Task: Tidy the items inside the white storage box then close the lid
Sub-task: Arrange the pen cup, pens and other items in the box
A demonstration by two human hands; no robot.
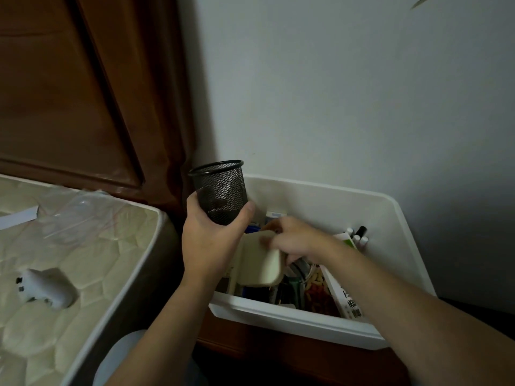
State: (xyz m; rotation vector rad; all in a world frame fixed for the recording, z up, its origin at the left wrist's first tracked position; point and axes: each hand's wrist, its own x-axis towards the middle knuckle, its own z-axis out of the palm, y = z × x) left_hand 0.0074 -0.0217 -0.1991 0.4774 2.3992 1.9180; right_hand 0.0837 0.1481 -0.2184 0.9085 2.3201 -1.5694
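Grey wall (348, 93) behind open white plastic storage box (292, 316); left hand (209, 240) grips black mesh pen cup (220, 190), right hand (292, 240) pinches cream plastic case (264, 270). Risk: blind rummaging topples markers (358, 236).

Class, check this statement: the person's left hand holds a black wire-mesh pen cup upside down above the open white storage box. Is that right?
Not quite. The head view shows the black wire-mesh pen cup upright, rim at the top, held by the left hand above the open white storage box.

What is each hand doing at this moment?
Left hand: grips the black mesh cup.
Right hand: inside the white storage box, blurred; grip cannot be told.
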